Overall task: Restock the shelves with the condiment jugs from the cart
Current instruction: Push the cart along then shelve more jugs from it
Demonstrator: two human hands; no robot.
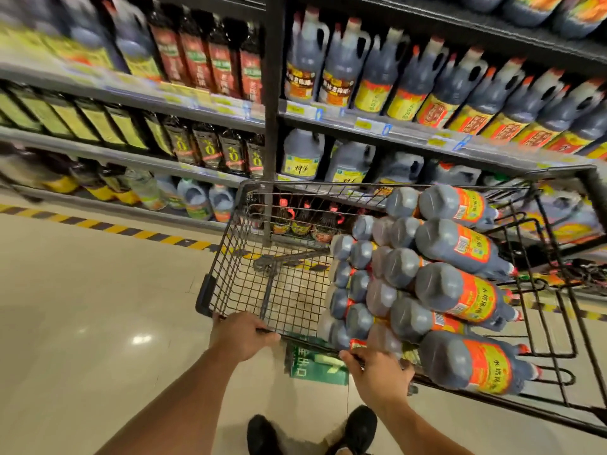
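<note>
A black wire shopping cart (230, 257) stands in front of me. Its right half is stacked with several dark condiment jugs (450, 244) lying on their sides, with red and yellow labels. My left hand (241, 334) grips the cart's near rim on the left. My right hand (381, 372) grips the same rim further right, just below the jug stack. The shelves (394, 126) behind the cart are filled with similar dark jugs with handles and with bottles.
A black upright post (272, 110) divides the shelving just beyond the cart. A yellow and black striped line (108, 226) runs along the floor at the shelf base. A green floor sign (315, 366) lies under the cart. My black shoes (358, 428) are at the bottom.
</note>
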